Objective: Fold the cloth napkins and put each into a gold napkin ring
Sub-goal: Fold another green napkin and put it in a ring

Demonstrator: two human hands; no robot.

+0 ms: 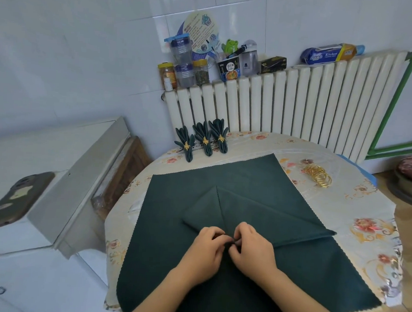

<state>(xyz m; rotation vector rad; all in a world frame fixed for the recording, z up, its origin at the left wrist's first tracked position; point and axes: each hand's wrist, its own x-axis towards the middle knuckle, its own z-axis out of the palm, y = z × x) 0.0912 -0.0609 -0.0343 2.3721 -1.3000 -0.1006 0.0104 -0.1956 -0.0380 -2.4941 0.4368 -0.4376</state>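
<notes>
Both hands, left hand (203, 251) and right hand (252, 250), pinch green napkin (257, 201) on floral table (368, 226) by radiator (298, 105)

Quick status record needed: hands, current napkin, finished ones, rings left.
left hand: pinching the cloth at the fold's tip
right hand: pinching the same spot
current napkin: dark green, spread flat, near corner folded up into a triangle
finished napkins: three, ringed, at the table's far left edge
spare rings: gold pile, far right on the table
</notes>
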